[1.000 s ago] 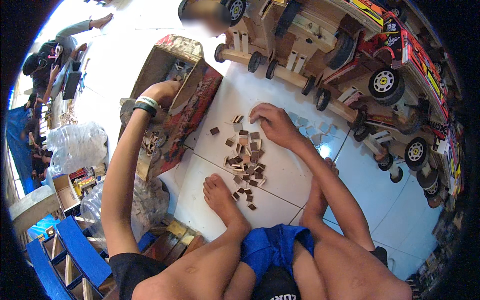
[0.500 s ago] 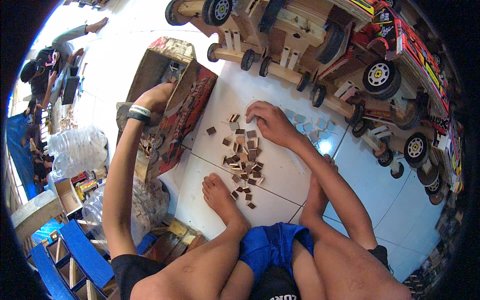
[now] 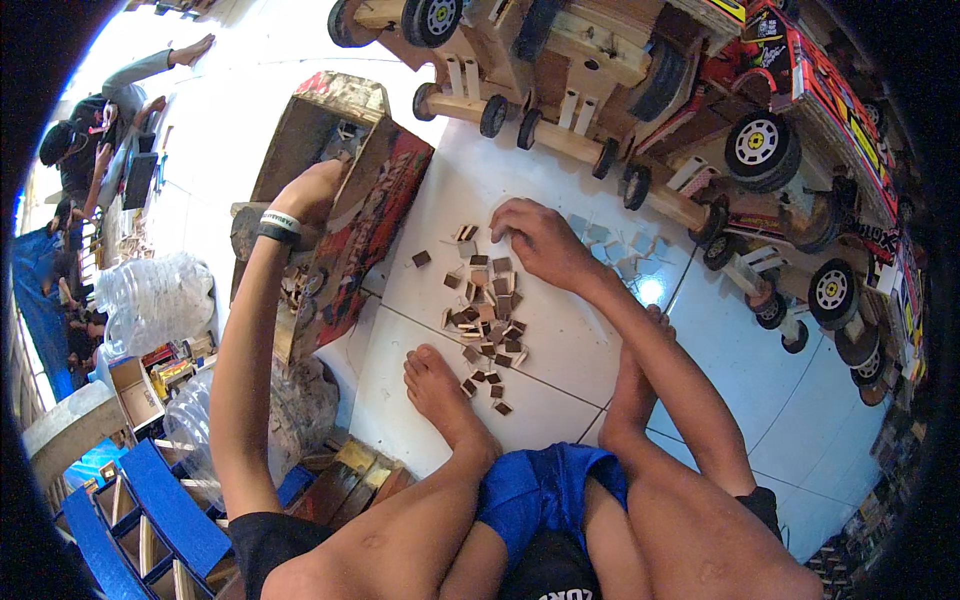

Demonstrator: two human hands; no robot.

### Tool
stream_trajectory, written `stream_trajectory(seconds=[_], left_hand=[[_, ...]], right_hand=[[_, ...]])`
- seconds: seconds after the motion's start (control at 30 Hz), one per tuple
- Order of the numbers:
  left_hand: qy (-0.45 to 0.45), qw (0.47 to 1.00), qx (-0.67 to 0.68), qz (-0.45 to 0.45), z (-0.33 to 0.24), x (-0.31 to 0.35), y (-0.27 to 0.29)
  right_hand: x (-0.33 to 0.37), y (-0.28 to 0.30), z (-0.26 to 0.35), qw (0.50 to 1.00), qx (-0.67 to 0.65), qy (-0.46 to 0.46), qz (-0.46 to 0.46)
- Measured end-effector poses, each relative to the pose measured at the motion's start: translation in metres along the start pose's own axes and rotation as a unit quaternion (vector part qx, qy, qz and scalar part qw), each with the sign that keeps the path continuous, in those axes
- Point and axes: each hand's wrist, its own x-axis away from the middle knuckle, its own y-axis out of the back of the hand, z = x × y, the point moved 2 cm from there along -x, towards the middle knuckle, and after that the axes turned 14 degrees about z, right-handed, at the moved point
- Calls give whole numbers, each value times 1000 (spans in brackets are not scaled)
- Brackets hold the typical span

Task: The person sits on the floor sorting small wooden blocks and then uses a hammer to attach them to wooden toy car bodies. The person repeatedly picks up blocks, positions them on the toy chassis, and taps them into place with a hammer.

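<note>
My left hand point(image 3: 313, 192), with a band at the wrist, reaches into a worn wooden toy-truck-like box point(image 3: 352, 97) with red printed sides. Its fingertips are hidden against the box's inner wall, and I cannot see what they touch. Over the white tiles, my right hand point(image 3: 540, 243) is closed, its fingers curled downward and together. Whatever those fingers hold, if anything, is hidden. Close below and left of it lies a loose pile of small square brown and tan wooden pieces point(image 3: 487, 312), several with thin wire-like bits sticking out. One brown piece point(image 3: 421, 258) sits apart, nearer the box.
Wooden toy trucks with black wheels point(image 3: 763, 152) line the far right. More small grey pieces point(image 3: 622, 247) lie beyond my right hand. Clear plastic bottles point(image 3: 160, 300) and blue-painted wooden frames point(image 3: 172, 505) are on the left. Another person point(image 3: 95, 140) sits at the far left.
My left hand has shifted very slightly at the box. The right hand stays almost in place, and the pile looks the same.
</note>
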Motion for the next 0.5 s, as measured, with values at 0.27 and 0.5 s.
stream_trajectory(seconds=[0.27,0.5], left_hand=[[-66,996,38,50,5,-8,-4],[-60,998,-5,25,-3,-6,-5]], right_hand=[[0,-1,0,1000,10,-14,-5],[0,0,-1,999,25,-27,26]])
